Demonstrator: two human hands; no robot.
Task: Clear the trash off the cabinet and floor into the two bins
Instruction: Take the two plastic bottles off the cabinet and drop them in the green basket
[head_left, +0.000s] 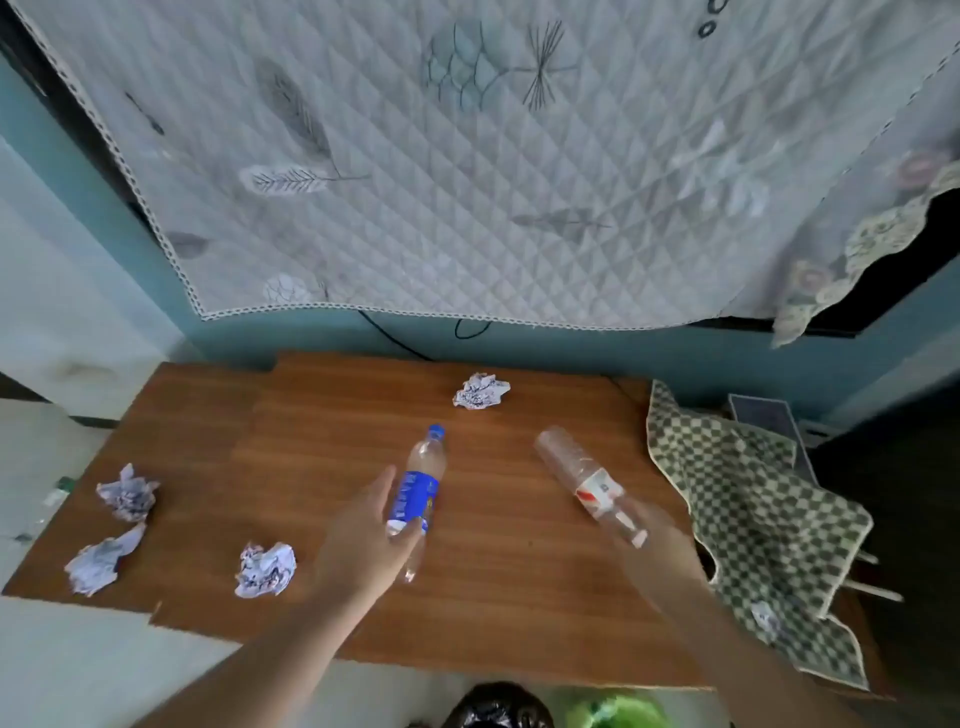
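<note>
Two hands each grasp a plastic bottle above the wooden cabinet top (519, 597): left hand (363, 540) the blue-labelled bottle (418, 493), right hand (654, 540) the red-labelled bottle (592, 486), likely bound for the bins (498, 706) below. Crumpled paper (480, 391) remains.

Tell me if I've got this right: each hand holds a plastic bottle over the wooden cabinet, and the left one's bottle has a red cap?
Not quite. In the head view the left hand holds a blue-labelled bottle whose cap is blue, not red. The right hand does hold the other clear bottle over the cabinet.
</note>
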